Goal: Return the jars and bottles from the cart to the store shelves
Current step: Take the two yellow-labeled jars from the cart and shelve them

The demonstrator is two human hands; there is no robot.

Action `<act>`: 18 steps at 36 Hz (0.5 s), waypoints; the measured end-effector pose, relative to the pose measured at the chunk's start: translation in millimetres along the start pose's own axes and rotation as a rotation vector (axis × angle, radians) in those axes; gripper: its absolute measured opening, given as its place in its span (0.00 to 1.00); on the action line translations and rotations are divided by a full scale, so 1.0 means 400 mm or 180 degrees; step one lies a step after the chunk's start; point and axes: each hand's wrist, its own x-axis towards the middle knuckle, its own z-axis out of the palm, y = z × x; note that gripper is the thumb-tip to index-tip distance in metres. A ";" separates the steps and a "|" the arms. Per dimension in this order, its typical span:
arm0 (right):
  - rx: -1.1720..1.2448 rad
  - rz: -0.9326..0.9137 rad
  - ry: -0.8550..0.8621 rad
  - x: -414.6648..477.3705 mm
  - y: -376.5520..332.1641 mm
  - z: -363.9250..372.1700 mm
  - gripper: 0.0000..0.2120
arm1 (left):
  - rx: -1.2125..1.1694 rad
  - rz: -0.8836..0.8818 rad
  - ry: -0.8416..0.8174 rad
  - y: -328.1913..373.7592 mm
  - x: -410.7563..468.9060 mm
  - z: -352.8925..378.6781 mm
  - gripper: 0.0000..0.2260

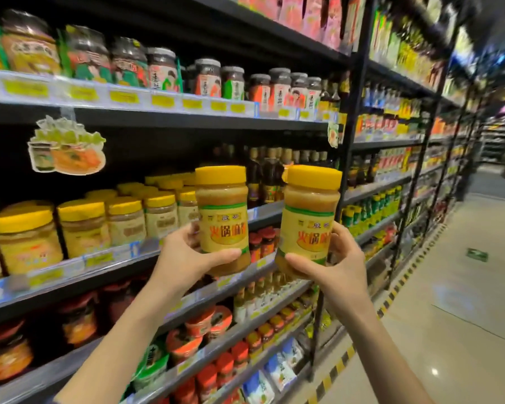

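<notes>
1. Holding up two matching sauce jars in front of the store shelves, the person has one in each hand: the left hand (181,258) grasps the left jar (222,211), and the right hand (336,266) grasps the right jar (309,217).
2. Each jar is clear plastic with a wide yellow screw lid and holds a tan, grainy paste. A yellow label with green bands at top and bottom carries large red characters.
3. Both grips sit low on the jars. Each thumb lies across the bottom of the label at the front, and the fingers curl round the back.
4. The left jar stands nearly upright above its hand. The right jar leans a little, lid tipped to the right. The two are side by side with a gap between them, and neither rests on a shelf.
5. Just left of the left hand, a row of similar yellow-lidded jars (123,217) stands on a shelf (70,269).
6. Behind the held jars, above both grips, dark bottles (270,176) fill the same shelf level.
7. Between the two hands, further back, small red-capped jars (263,243) show.
</notes>
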 end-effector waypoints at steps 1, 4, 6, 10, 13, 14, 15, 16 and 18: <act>-0.0016 -0.0007 0.0021 0.029 0.012 0.000 0.39 | 0.0000 0.0009 -0.0024 -0.007 0.033 0.011 0.28; -0.0037 -0.0043 0.0100 0.111 0.052 0.004 0.35 | 0.0048 0.0065 -0.0076 -0.032 0.129 0.043 0.34; -0.0025 -0.0065 0.0132 0.156 0.079 0.008 0.32 | 0.0066 0.0062 -0.0082 -0.049 0.188 0.061 0.37; 0.0069 0.0005 0.0221 0.222 0.146 0.016 0.33 | 0.0124 0.0052 -0.0102 -0.084 0.282 0.098 0.39; 0.0087 0.0056 0.0261 0.266 0.198 0.017 0.35 | 0.0126 0.0036 -0.0116 -0.114 0.340 0.128 0.37; 0.0103 0.0075 0.0264 0.281 0.214 0.017 0.35 | 0.0117 0.0018 -0.0127 -0.124 0.357 0.138 0.35; 0.0139 0.0098 0.0261 0.298 0.231 0.017 0.35 | 0.0112 -0.0010 -0.0125 -0.132 0.375 0.150 0.32; 0.0169 0.0115 0.0254 0.316 0.248 0.017 0.35 | 0.0109 -0.0040 -0.0114 -0.141 0.393 0.161 0.30; 0.0164 0.0111 0.0232 0.356 0.279 0.017 0.34 | 0.0088 -0.0093 -0.0064 -0.160 0.434 0.182 0.29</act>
